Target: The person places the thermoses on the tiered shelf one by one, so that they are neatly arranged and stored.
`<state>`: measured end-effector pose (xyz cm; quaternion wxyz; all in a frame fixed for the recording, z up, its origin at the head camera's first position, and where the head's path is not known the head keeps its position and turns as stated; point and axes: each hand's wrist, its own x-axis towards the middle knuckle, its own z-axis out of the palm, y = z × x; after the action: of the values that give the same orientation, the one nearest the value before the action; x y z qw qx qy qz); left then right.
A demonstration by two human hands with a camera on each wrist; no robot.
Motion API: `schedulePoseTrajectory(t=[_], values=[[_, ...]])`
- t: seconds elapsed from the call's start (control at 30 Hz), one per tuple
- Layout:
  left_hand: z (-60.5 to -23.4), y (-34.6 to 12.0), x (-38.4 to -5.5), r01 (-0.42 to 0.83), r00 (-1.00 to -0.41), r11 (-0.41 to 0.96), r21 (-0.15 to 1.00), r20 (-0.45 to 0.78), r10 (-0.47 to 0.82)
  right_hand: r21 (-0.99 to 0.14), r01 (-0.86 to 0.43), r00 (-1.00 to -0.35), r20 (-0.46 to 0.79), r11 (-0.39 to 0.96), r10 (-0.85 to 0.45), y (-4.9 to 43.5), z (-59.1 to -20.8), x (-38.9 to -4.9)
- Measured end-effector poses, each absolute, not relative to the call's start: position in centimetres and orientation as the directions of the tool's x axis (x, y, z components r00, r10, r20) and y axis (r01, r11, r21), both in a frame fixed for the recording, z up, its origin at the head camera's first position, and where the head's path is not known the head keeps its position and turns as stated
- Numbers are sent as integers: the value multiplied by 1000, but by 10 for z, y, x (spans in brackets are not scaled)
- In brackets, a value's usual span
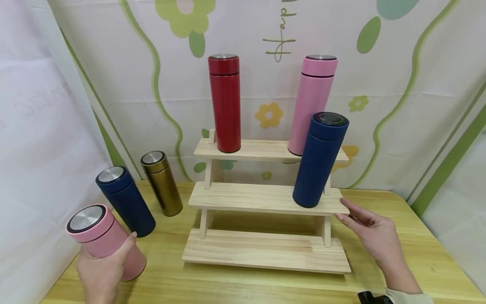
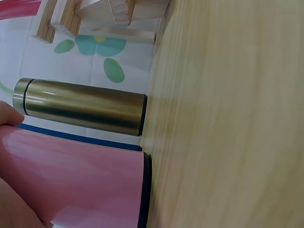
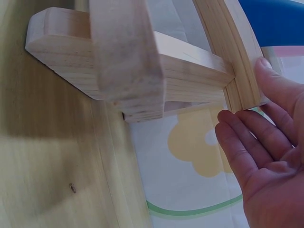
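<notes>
My left hand (image 1: 99, 270) grips a pink thermos flask (image 2: 90, 178) low on its body, thumb on the side nearest the stand. Its dark base is at or just above the tabletop; I cannot tell which. Right behind it is a navy flask (image 1: 127, 202), and a gold flask (image 2: 85, 107) stands farther back. At the other side my right hand (image 1: 373, 234) pinches the right end of the middle shelf of a three-tier wooden stand (image 3: 242, 61), thumb on one face and fingertips against another. A second navy flask (image 1: 320, 162) stands upright on that shelf's right part.
On the top shelf are a red flask (image 1: 226, 105) at the left and a taller pink flask (image 1: 314, 95) at the right, partly behind the navy one. The bottom shelf (image 1: 262, 251) is bare wood. A flowered cloth (image 1: 265, 86) hangs behind the wooden table (image 1: 429, 249).
</notes>
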<state>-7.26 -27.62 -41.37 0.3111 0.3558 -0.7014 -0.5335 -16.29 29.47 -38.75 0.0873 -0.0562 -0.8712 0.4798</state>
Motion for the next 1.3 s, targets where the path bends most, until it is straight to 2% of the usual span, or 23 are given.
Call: schedulePoseTrajectory(t=[0.6,0.8,0.97,1.1,1.3], values=[[-413,-282,-73,-272,-551,226,936,41,-833,-854,37,-980,71,520,186,292,-384,-161],[-414,-283,-73,-259,-555,212,942,35,-831,-842,48,-979,65,537,191,292,-384,-160],[-411,-283,-73,-295,-554,200,934,3,-833,-842,49,-982,59,538,182,292,-383,-159],[-406,-282,-74,-315,-577,186,931,-32,-816,-842,48,-982,57,537,177,292,-385,-158],[-391,-274,-82,-254,-625,147,956,-46,-779,-847,30,-984,69,530,167,293,-386,-160]])
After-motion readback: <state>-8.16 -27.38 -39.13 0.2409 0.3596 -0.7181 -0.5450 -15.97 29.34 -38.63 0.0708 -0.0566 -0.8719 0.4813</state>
